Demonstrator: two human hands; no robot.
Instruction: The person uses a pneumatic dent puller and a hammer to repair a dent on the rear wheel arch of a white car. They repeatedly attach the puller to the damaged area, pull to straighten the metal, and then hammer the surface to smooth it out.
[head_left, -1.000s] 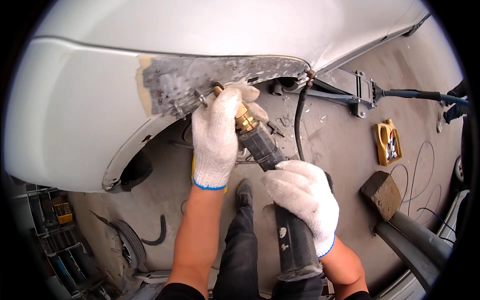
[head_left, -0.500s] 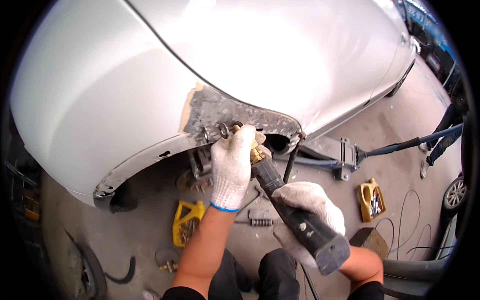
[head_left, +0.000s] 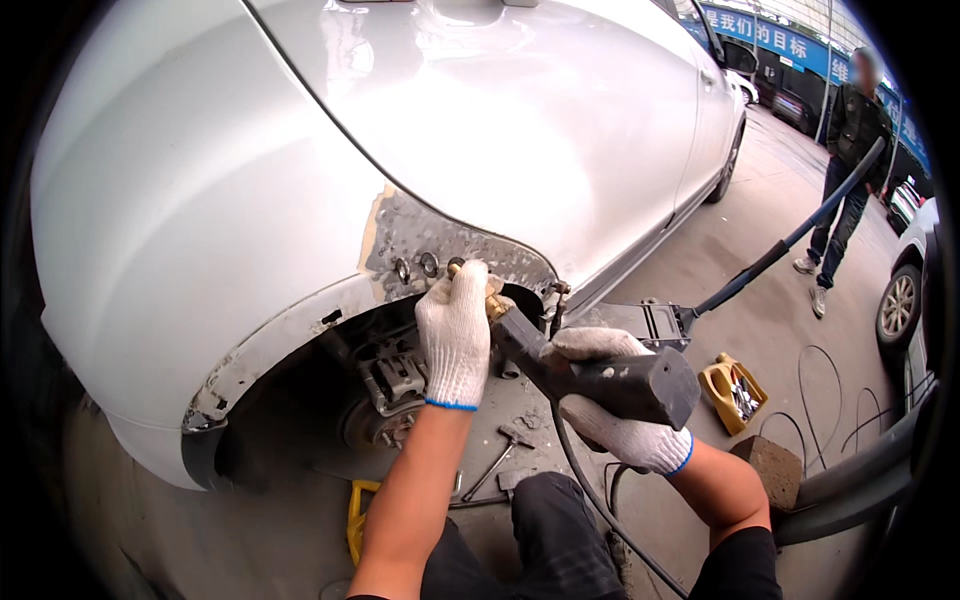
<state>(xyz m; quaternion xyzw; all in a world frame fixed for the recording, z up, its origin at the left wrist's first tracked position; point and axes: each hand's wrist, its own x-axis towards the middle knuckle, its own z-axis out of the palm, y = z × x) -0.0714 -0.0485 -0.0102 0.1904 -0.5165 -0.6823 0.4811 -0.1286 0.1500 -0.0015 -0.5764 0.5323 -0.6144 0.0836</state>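
A white car's rear panel [head_left: 190, 190] carries a bare grey sanded patch [head_left: 470, 245] above the wheel arch, with upright metal rings [head_left: 429, 264] along it. My gloved left hand [head_left: 450, 340] grips the brass front end [head_left: 497, 306] of a black hand tool [head_left: 530, 350], its tip at a ring; whether they touch is hidden. My gloved right hand [head_left: 645, 445] is wrapped round the tool's thick black body, below and behind my left. A cable hangs down from the tool. A black clamp [head_left: 558, 298] sits at the patch's right end.
A floor jack [head_left: 640, 325] with long handle [head_left: 760, 260], a person [head_left: 845, 170] standing at right, another car's wheel [head_left: 898, 305], a cut yellow jug [head_left: 730, 395] of tools, a hammer-like tool [head_left: 500, 455], loose hoses [head_left: 820, 440] and a grey post [head_left: 840, 505] with a block [head_left: 770, 465].
The view has tilted up, showing more car and background. The tool's rear end has risen and swung toward the right, both hands still on it.
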